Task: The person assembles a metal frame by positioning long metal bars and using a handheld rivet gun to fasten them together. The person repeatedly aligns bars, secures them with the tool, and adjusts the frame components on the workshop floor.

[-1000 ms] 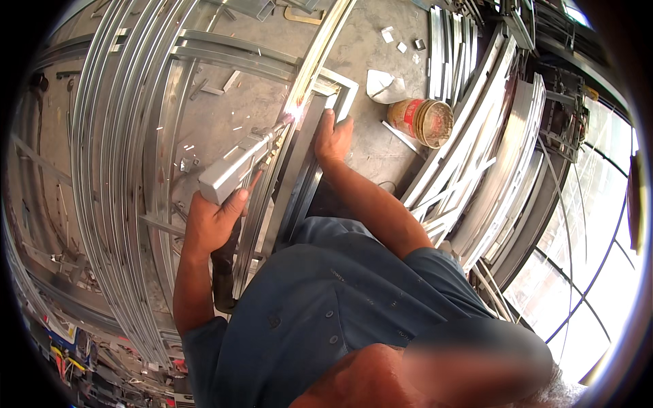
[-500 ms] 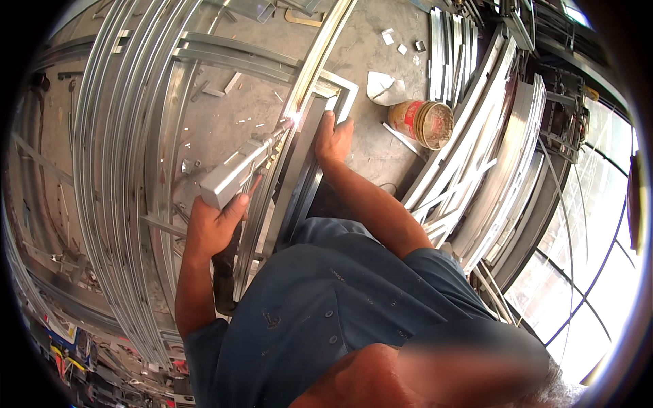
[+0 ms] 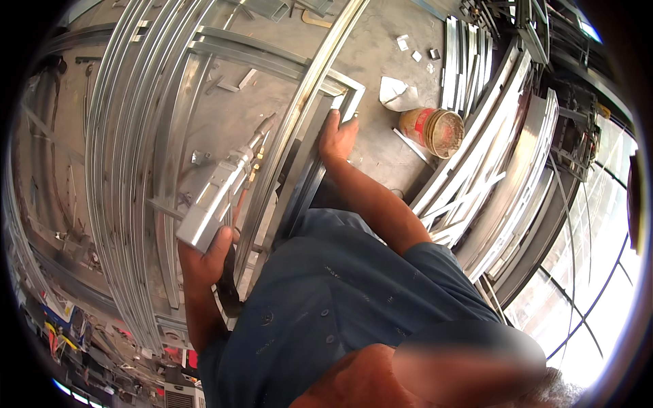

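Observation:
My left hand (image 3: pixel 207 257) is wrapped round the rear of a silver welding gun (image 3: pixel 216 190), with the grip mostly hidden below it. The gun's narrow tip points up and to the right, apart from the long metal profile (image 3: pixel 289 122) beside it, and no arc shows. Brass fittings and a thin reddish line run along the gun's side. My right hand (image 3: pixel 338 141) grips the rectangular metal frame (image 3: pixel 352 100) close to its far corner, thumb on top. This frame lies alongside the long profile, in front of my body.
Long metal profiles (image 3: pixel 122 170) are stacked at left, with crossbars (image 3: pixel 252 51) joining the framework. A dirty bucket (image 3: pixel 415 126) lies on its side at right, near white scraps (image 3: pixel 398 94). More profile bundles (image 3: pixel 503 163) fill the right side. Offcuts litter the concrete floor.
My left hand has drawn the welding gun back, down and to the left, off the long profile. The bright glow at its tip is gone. My right hand keeps its hold.

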Available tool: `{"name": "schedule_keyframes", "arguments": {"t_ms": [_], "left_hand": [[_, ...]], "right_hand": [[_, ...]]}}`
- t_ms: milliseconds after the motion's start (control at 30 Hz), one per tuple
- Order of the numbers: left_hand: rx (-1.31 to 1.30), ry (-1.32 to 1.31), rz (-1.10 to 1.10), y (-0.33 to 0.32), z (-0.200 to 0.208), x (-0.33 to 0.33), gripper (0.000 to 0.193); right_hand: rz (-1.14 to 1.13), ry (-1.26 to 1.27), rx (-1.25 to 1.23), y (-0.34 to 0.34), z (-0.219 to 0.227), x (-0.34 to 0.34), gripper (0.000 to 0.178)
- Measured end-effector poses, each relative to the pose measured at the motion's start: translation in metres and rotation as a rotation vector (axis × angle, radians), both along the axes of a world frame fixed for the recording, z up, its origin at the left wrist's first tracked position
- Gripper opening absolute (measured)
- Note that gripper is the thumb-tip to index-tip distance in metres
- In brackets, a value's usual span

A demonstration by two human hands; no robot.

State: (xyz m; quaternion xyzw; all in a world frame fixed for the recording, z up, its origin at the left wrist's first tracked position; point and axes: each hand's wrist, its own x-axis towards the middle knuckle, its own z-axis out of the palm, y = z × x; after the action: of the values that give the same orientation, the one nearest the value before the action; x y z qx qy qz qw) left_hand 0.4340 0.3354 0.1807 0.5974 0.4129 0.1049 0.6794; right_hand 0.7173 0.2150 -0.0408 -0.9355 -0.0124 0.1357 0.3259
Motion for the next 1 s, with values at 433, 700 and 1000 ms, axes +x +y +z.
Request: {"name": "schedule_keyframes", "arguments": {"t_ms": [433,700,1000], "left_hand": [[0.217,0.283,0.056,-0.122,0.030,-0.012,0.057],[0.563,0.407,-0.234,-0.160,0.015,-0.039,0.075],[0.699,0.419,-0.301,-0.168,-0.016,-0.055,0.083]], "right_hand": [[-0.016,0.015,0.012,0.002,0.013,-0.006,0.066],[-0.066,-0.018,-0.064,0.003,0.018,-0.004,0.066],[-0.082,-0.005,-0.092,0.005,0.020,-0.010,0.068]]}}
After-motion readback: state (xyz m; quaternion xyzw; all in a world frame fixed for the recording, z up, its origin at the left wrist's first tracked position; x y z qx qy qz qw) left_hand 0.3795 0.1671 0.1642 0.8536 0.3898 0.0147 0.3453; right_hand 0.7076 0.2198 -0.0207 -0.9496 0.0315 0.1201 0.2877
